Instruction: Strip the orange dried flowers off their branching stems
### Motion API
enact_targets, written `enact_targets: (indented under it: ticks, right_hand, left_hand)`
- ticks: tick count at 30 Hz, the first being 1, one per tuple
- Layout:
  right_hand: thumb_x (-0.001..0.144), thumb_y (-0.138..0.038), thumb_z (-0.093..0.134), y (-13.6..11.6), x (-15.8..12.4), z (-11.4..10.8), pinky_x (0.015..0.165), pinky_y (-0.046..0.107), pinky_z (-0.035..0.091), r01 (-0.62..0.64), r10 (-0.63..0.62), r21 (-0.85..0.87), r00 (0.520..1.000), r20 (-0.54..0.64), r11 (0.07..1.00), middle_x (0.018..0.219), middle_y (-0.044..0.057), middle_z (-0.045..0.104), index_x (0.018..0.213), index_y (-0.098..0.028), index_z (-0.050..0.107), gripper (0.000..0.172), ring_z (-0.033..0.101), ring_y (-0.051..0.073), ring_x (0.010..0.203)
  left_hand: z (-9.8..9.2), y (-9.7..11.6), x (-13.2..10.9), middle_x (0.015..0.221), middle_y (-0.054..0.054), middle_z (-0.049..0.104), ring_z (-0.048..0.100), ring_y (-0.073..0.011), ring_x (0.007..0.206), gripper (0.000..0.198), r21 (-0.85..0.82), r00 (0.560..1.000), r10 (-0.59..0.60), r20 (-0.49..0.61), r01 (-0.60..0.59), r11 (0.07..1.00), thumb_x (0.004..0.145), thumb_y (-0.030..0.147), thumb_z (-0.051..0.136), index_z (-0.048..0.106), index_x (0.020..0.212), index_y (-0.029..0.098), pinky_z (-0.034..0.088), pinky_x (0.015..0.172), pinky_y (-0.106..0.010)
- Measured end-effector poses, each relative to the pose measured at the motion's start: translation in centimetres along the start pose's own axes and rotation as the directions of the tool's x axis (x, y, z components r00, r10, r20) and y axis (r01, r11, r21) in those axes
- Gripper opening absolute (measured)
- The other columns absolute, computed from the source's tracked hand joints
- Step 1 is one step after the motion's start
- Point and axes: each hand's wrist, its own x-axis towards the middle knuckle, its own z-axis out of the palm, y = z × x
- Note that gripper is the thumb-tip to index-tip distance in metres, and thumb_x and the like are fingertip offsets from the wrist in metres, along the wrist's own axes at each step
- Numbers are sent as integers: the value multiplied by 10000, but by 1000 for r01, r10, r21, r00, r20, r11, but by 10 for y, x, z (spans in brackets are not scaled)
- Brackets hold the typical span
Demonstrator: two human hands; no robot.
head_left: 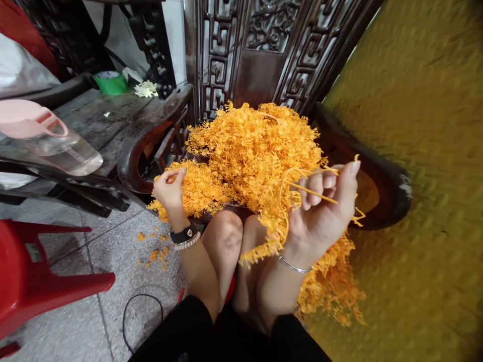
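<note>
A big heap of orange plastic-looking sprigs, frilly and branching, is piled on the dark wooden chair in front of my knees. My right hand is raised at the right with its palm up, fingers curled round an orange sprig. Its thin stem crosses the fingers and its frilly end hangs down to the left. At the heap's left side, my left hand has thumb and fingertips drawn together. Whatever may be between them is too small to make out. More orange sprigs lie below my right forearm.
To the left, a dark wooden bench holds a pink-lidded clear jug, green tape and pale flowers. A red stool stands lower left. Orange scraps and a black cable lie on the floor.
</note>
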Motion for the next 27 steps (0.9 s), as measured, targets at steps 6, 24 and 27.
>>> enact_targets:
  ticks: [6, 24, 27]
  right_hand:
    - [770, -395, 628, 2, 4, -4, 354, 233, 142, -38, 40, 40, 998, -47, 998, 522, -82, 241, 564, -201, 375, 380, 152, 38, 372]
    - [848, -389, 531, 3, -12, 7, 455, 255, 255, -41, 46, -67, 996, 73, 997, 575, -57, 349, 597, -200, 447, 326, 277, 59, 424]
    - [856, -369, 527, -2, -16, 9, 450, 257, 247, -60, 60, -5, 992, 112, 998, 565, -52, 340, 605, -198, 458, 312, 284, 68, 433]
  left_hand:
    - [-9, -15, 6, 748, -13, 652, 572, -150, 678, 197, 12, 988, 143, 52, -144, 990, 671, 125, 547, 685, 803, 175, 466, 700, -278]
    - [-48, 141, -93, 702, 18, 617, 525, -105, 631, 169, -683, 619, 730, 292, -400, 612, 775, 256, 649, 633, 927, 185, 403, 602, -253]
    - [-40, 150, -103, 759, 12, 627, 527, -123, 724, 213, -530, 509, 739, 440, -517, 672, 705, 301, 726, 604, 837, 186, 410, 679, -266]
